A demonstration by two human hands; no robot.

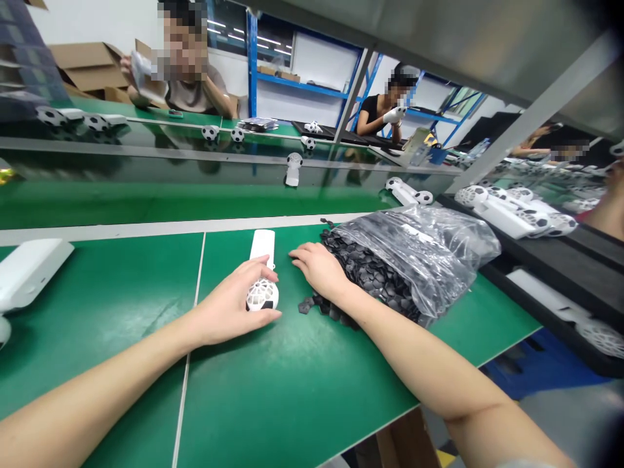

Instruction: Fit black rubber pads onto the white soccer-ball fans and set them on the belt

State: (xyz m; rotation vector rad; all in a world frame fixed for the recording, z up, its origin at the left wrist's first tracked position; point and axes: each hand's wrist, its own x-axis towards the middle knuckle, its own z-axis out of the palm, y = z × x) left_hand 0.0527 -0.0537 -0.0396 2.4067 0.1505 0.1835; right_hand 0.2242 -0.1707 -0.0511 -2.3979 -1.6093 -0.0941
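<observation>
My left hand (234, 302) is wrapped round the ball-shaped head of a white device (262, 247) lying on the green table (273, 390). The head has a white lattice (260, 290) with a black patch near its lower edge. To the right, my right hand (319, 268) reaches over the left edge of a pile of small black pieces (375, 273), its fingers bent and close together; whether they pinch a piece is hidden. The black pieces spill from a clear plastic bag (439, 253). A few loose ones (306, 305) lie below my right hand.
Another white device (34, 272) lies at the far left. A dark tray (580, 279) at the right holds several white ball-headed devices (517, 208). Beyond the table edge runs a green belt (160, 200) with more devices. Several people (385, 110) sit across it.
</observation>
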